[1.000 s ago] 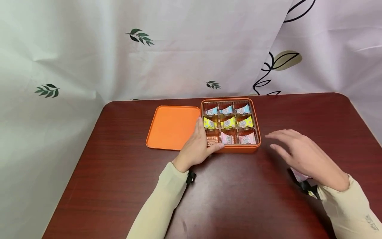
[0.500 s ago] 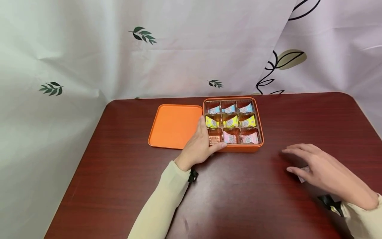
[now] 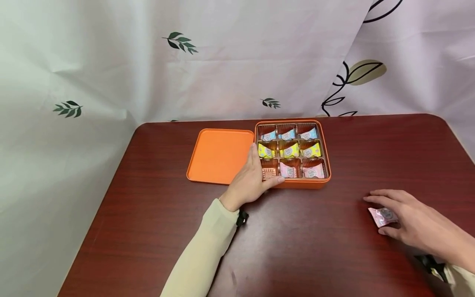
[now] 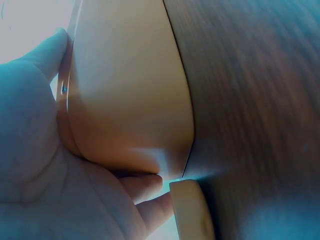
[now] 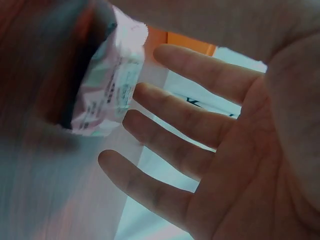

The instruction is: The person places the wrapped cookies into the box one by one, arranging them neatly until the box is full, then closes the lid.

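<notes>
An orange box [image 3: 302,185] with a divided plastic tray stands at the back of the table. My left hand [image 3: 248,181] rests against its front left corner, straight fingers along the left side and thumb at the front rim. In the tray, blue candies [image 3: 308,134] fill the back row and yellow candies [image 3: 289,151] the middle one. Two pink candies [image 3: 313,171] lie in the front row, whose left compartment holds none. On the right, a loose pink wrapped candy [image 3: 383,216] sits between the thumb and spread fingers of my right hand [image 3: 419,220].
The orange lid [image 3: 219,156] lies flat at the box's left side. Behind the dark red table [image 3: 297,247] hangs a white curtain [image 3: 222,70] with leaf prints, along the table's back edge.
My right hand has moved right and toward me, away from beside the box, and down around the loose pink candy, which now shows more. My left hand keeps its place at the box.
</notes>
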`<state>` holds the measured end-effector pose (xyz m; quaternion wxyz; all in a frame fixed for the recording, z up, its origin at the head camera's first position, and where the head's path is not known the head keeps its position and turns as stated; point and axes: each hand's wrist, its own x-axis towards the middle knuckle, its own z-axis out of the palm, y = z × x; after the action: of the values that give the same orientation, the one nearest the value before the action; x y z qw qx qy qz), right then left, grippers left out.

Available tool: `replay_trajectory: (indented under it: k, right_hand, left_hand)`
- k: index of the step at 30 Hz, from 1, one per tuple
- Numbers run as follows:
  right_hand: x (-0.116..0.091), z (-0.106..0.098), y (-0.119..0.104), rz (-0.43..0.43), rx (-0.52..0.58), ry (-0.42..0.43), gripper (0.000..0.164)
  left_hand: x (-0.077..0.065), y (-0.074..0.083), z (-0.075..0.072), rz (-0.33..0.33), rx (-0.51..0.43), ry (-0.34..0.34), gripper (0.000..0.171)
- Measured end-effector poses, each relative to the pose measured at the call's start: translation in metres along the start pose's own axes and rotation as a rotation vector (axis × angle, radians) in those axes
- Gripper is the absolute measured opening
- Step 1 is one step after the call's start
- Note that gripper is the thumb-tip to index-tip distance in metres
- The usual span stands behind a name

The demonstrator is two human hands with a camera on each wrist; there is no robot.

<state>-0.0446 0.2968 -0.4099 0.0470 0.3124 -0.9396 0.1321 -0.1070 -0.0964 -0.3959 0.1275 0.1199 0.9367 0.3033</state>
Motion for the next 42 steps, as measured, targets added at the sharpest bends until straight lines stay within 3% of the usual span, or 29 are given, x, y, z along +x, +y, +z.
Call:
replay_trajectory:
  k: [9, 10, 12, 14, 17, 19, 42]
  right_hand:
    - [-0.007, 0.002, 0.012, -0.057, -0.003, 0.034, 0.077]
    - [-0.007, 0.002, 0.013, -0.073, 0.004, 0.045, 0.067]
    - [-0.007, 0.003, 0.015, -0.094, 0.024, 0.062, 0.065]
    - [-0.007, 0.004, 0.016, -0.109, 0.039, 0.082, 0.049]
    - [-0.006, 0.006, 0.016, -0.114, 0.039, 0.094, 0.056]
    - [-0.004, 0.007, 0.015, -0.115, 0.028, 0.104, 0.077]
    - [0.009, -0.002, 0.003, -0.078, -0.022, 0.140, 0.074]
  left_hand:
    - [0.000, -0.001, 0.001, 0.003, -0.010, 0.002, 0.118]
    - [0.000, 0.000, 0.000, 0.002, -0.012, 0.002, 0.118]
    - [-0.001, 0.000, 0.000, 0.001, -0.013, 0.003, 0.118]
    - [-0.001, 0.000, 0.000, 0.000, -0.011, 0.002, 0.117]
    - [-0.001, 0.001, -0.001, -0.006, -0.008, -0.002, 0.117]
    - [-0.001, 0.001, -0.001, -0.010, -0.007, -0.003, 0.118]
    - [0.000, 0.001, -0.002, -0.020, -0.008, -0.003, 0.119]
